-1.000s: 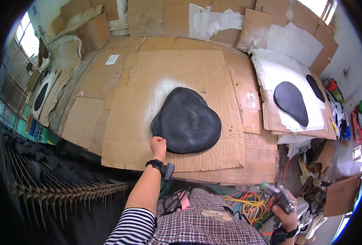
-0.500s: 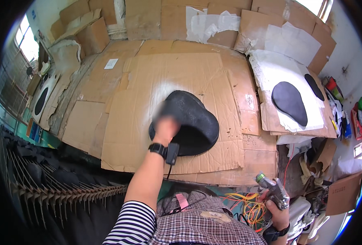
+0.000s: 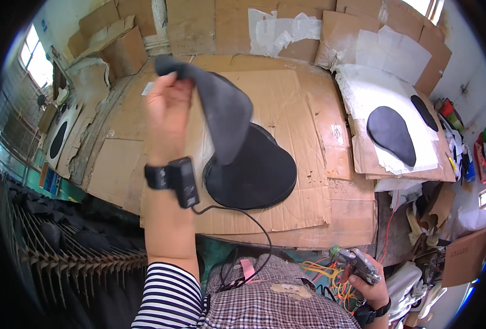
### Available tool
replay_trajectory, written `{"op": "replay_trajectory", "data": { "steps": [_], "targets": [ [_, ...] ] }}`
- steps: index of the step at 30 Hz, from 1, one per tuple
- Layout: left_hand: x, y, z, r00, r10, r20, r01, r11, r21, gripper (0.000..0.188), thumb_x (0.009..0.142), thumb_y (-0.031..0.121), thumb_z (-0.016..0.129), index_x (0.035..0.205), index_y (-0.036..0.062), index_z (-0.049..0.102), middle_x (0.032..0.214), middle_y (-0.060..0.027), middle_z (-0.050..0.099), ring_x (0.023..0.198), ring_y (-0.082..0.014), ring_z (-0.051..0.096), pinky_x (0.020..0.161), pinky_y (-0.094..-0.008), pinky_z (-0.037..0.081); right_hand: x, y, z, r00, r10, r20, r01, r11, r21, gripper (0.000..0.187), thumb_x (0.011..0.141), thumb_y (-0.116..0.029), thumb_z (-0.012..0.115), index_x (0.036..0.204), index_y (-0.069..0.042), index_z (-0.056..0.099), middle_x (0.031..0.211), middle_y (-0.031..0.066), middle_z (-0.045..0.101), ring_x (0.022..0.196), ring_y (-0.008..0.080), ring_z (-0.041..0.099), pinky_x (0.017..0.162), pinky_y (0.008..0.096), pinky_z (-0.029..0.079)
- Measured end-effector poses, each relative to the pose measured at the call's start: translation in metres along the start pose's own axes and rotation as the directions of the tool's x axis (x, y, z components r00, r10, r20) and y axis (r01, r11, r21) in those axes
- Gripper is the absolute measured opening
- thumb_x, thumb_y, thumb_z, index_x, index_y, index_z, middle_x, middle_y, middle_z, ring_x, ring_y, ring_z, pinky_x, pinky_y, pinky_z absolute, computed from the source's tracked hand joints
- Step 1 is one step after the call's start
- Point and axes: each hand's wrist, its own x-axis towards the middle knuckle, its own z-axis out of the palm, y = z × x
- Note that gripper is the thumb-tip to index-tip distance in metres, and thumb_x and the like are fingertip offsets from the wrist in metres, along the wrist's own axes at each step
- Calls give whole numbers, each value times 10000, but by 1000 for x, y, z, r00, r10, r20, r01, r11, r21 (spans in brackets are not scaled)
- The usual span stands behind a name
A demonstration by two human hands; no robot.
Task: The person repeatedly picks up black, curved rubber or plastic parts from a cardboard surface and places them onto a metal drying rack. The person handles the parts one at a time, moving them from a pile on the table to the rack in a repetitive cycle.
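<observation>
My left hand [image 3: 169, 104] is raised over the table, its fingers closed on one end of a limp black pad [image 3: 225, 112]. The pad hangs bent from my grip, and its lower tip reaches over a pile of similar rounded, saddle-shaped black pads [image 3: 256, 178]. Whether that tip touches the pile I cannot tell. The pile lies on a flat cardboard sheet [image 3: 303, 211]. Low on the right, near my body, my right hand [image 3: 373, 288] is wrapped round a metal spray gun [image 3: 361, 266] with a green fitting.
On the right stands a paper-covered board [image 3: 358, 104] bearing two black pads [image 3: 391, 136]. Another dark pad [image 3: 59, 140] lies at the far left. A rack with wooden prongs [image 3: 84, 255] fills the lower left. Coiled orange hoses [image 3: 336, 279] lie near my right hand.
My left hand has moved up and to the left, lifting a black pad off the pile. My right hand has shifted slightly left with the spray gun.
</observation>
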Motion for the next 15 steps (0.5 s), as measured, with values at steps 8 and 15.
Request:
{"op": "replay_trajectory", "data": {
  "steps": [8,15],
  "targets": [
    [-106,92,-9,898,226,-378,-176,971,163,209,803,-71,529,1001,-28,578,1007,-127,642,918,-226,601,847,-333,479,-20,-22,-5,961,-120,-248,100,991,-94,602,780,-202,733,1261,40,464,861,105,630,738,160,624,672,281,509],
    [-181,124,-33,848,359,-390,-328,933,146,299,824,-86,464,1117,-90,526,1103,-185,623,1004,-277,618,832,-358,530,-34,-22,8,998,8,65,-3,998,-68,561,735,-27,717,1240,48,484,862,114,635,757,166,624,698,294,507]
  ]
}}
